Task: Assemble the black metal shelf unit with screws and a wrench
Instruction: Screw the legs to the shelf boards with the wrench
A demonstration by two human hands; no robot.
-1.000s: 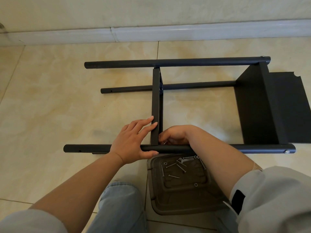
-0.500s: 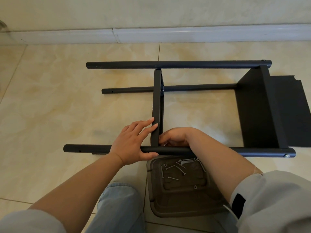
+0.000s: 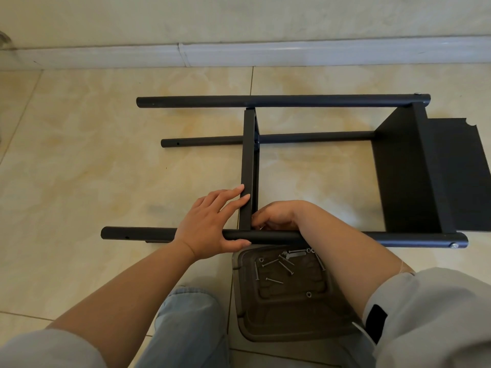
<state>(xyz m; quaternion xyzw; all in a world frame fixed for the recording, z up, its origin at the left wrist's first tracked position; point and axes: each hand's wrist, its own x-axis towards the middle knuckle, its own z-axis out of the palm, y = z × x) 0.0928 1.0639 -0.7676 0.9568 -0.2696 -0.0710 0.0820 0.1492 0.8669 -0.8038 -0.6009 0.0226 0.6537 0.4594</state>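
Left hand (image 3: 212,229) grasps the near tube (image 3: 138,233), thumb under, fingers flat on the crossbar (image 3: 248,166). Right hand (image 3: 276,216) curled at the joint; grip hidden, cannot tell. Shelf frame (image 3: 403,171) lies on the floor (image 3: 79,155). Screws (image 3: 285,266) lie in the tray (image 3: 287,325) beneath.

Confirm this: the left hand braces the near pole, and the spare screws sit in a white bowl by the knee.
Not quite. In the head view the left hand does brace the near pole, but the spare screws lie in a dark translucent plastic tray, not a white bowl.
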